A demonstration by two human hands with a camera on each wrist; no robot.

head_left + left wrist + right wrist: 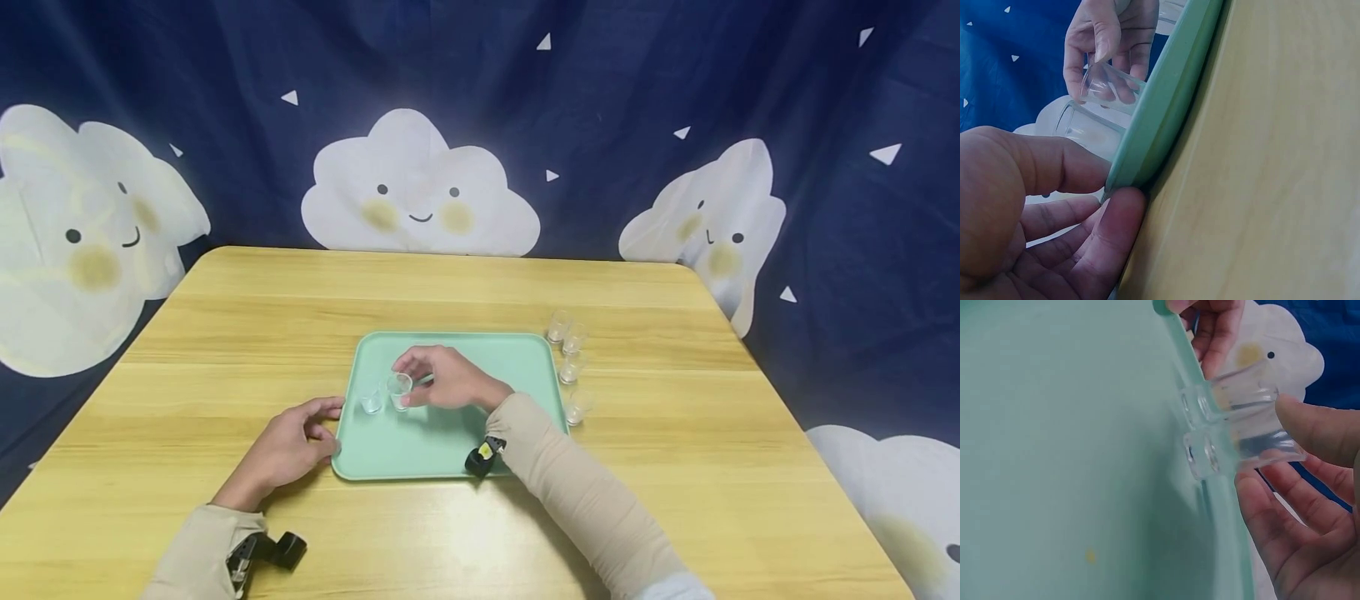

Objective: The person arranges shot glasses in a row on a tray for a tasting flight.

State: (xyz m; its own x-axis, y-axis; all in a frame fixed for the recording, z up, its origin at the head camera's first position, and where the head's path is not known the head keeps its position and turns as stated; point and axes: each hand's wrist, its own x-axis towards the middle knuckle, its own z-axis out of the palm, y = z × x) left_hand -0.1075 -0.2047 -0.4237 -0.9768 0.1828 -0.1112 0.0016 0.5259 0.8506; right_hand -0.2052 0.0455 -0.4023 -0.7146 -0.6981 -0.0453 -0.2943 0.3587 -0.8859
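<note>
My right hand (448, 379) holds a small clear shot glass (400, 390) between thumb and fingers over the left part of a mint-green tray (465, 450). Right beside it, a second shot glass (371, 401) stands upright on the tray. In the right wrist view the held glass (1266, 440) has the thumb near its rim and fingertips along its side. At the tray's left edge is my left hand (288, 446). Up close in the left wrist view, its thumb and a finger pinch the tray's rim (1166, 119).
Several more shot glasses (572, 367) stand in a row on the wooden table (675, 467), just off the tray's right edge. A dark blue curtain (600, 83) with smiling clouds hangs behind the table. Black camera mounts sit at both wrists.
</note>
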